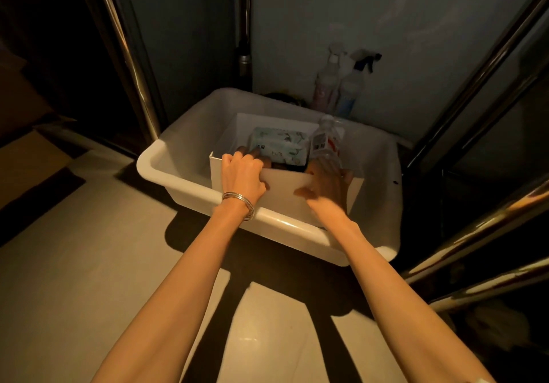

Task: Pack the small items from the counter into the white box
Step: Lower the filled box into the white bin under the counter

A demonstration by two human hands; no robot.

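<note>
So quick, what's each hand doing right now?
Left hand: closed on the near wall of the white box, fingers hooked over its edge.
Right hand: gripping the same wall, blurred.

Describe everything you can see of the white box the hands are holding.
The white box looks like thin, plain card, open-topped, standing upright inside a larger white plastic tub. The left hand grips its near wall at the top edge; the right hand holds the same wall. A patterned packet and clear bottle sit inside.

Wipes pack (277,145) and bottle (325,142) crowd the white box (285,192).
</note>
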